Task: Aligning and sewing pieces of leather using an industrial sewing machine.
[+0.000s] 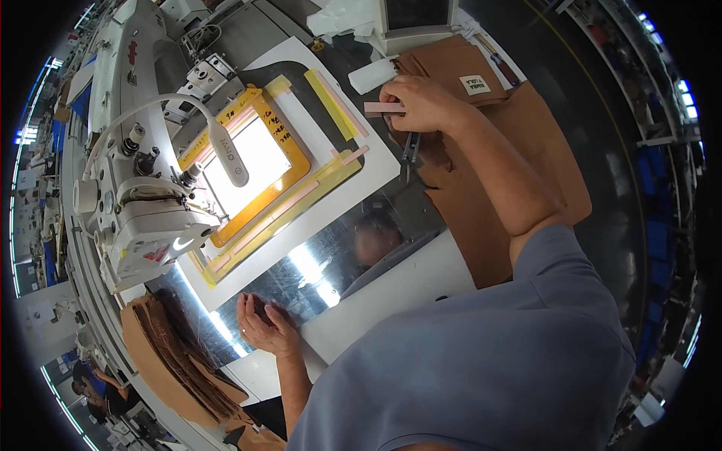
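My right hand (426, 103) is at the far right of the work table, with its fingers closed round a flat pink strip (380, 109) that sticks out to the left. Just below it lies a dark metal tool with narrow blades (410, 150), partly hidden. Brown fabric pieces (444, 64) are stacked beyond this hand, with a small white label on top. My left hand (267, 328) rests with loosely spread fingers at the near edge of a shiny metal plate (278, 282), holding nothing. Ahead, a yellow-orange frame (299, 154) sits on a white sheet under the sewing machine.
A white sewing machine (150, 203) with a lamp (228, 156) on a bent neck stands at the left. Layered brown pieces (169, 361) lie at the near left. More brown material (545, 150) hangs over the right edge under my forearm. A screwdriver (504, 69) lies far right.
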Tool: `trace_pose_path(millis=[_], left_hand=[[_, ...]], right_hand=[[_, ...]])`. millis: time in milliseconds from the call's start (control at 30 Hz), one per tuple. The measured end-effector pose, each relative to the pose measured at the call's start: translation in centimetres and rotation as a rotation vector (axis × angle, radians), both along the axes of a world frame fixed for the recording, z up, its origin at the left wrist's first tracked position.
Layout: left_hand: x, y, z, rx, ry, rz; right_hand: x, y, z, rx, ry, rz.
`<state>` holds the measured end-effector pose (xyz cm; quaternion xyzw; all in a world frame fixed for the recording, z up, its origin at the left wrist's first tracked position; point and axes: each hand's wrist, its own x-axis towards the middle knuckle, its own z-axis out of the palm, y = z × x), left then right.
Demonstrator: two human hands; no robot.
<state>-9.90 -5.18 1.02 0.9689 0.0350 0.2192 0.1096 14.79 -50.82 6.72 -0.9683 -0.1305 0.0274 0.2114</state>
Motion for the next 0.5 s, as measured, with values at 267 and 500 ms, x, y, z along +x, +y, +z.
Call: trace_pose_path(millis=[267, 500], left_hand=[[0.1, -0.4, 0.1, -0.04, -0.003, 0.004], [0.3, -0.4, 0.1, -0.003, -0.007, -0.01]], right_hand=[[5.8, 1.0, -2.1, -0.126, -0.347, -0.121], [8.4, 0.9, -3.0, -0.365, -0.245, -0.077]])
